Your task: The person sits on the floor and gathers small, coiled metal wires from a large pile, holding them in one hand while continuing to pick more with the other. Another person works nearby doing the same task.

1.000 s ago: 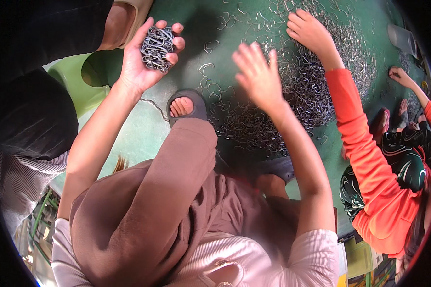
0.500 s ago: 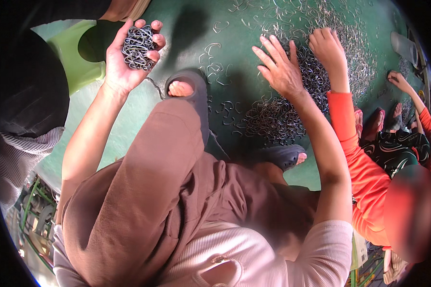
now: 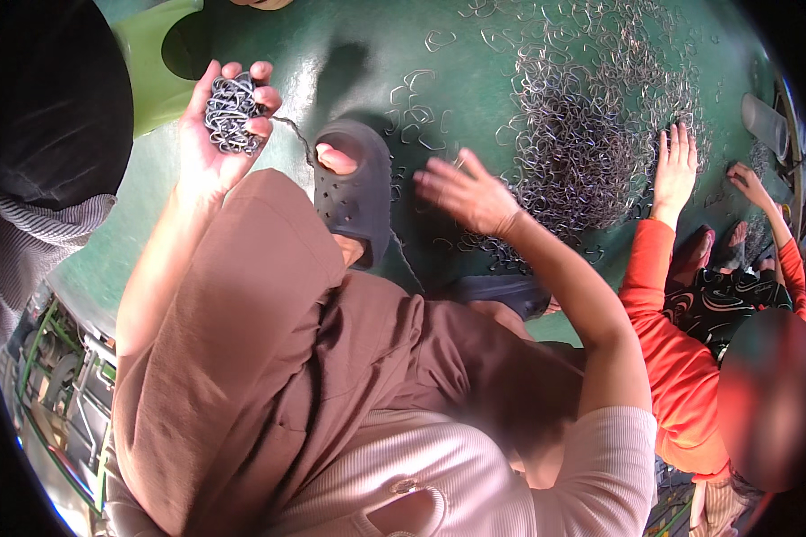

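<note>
My left hand (image 3: 215, 134) is raised palm up, its fingers curled around a clump of bent metal wire rings (image 3: 233, 115). Over the near left side of a big pile of the same dark wire rings (image 3: 578, 161) hovers my right hand (image 3: 470, 192). Its fingers are spread and a little blurred, and I see nothing in them. Part of the pile is hidden under my right wrist. A few loose rings (image 3: 416, 112) lie on the green floor between my two hands.
On the right, a co-worker in an orange sleeve rests a flat hand (image 3: 676, 170) on the pile's edge. Farther right are another person's hand (image 3: 748, 182) and a translucent container (image 3: 765, 125). My grey clog (image 3: 354, 192) stands near the loose rings. A light-green stool (image 3: 148, 58) is at upper left.
My right hand has moved left and nearer, off the middle of the pile. My left hand, still holding its clump, has come slightly left and down. The co-worker's hand has shifted right and flattened.
</note>
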Available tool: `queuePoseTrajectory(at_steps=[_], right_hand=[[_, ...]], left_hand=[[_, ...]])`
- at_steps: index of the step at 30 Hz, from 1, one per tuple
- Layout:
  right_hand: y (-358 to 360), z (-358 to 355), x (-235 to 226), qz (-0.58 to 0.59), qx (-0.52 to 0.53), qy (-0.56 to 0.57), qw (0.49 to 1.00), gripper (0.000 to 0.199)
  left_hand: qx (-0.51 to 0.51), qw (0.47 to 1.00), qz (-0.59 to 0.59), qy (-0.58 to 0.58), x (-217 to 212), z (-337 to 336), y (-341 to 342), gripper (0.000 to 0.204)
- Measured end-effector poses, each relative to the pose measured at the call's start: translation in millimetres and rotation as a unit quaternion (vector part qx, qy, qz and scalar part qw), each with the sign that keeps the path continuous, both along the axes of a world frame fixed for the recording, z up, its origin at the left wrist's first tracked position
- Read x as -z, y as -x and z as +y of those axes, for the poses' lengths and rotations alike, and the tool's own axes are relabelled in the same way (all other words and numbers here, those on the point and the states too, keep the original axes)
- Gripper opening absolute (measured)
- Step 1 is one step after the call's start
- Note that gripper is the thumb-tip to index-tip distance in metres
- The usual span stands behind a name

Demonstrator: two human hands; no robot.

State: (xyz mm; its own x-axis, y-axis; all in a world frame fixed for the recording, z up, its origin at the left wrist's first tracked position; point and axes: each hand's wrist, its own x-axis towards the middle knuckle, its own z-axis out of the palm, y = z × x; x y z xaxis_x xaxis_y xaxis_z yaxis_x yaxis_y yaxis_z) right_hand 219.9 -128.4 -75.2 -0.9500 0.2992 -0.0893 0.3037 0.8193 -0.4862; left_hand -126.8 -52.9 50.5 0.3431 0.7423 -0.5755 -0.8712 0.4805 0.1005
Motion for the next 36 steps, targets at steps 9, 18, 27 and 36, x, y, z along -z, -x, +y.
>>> queuePoseTrajectory(at_steps=[9,18,27,36], right_hand=[[25,3,-7,0.051,0.051,-0.019,0.997,0.046],[80,8,0,-0.045,0.075,-0.075,0.993,0.055],[-10,139,1,-0.159,0.324,-0.218,0.907,0.051],[59,7,3,0.087,0.088,0.007,0.992,0.054]], left_hand=[[-0.010,0.998,0.045,0.038,-12,-8,-13,0.021],[0.002,0.997,0.070,0.044,-14,-10,-9,0.022],[0.007,0.998,0.047,0.048,-13,-4,-19,0.022],[0.016,0.998,0.058,0.022,-18,3,-22,0.024]])
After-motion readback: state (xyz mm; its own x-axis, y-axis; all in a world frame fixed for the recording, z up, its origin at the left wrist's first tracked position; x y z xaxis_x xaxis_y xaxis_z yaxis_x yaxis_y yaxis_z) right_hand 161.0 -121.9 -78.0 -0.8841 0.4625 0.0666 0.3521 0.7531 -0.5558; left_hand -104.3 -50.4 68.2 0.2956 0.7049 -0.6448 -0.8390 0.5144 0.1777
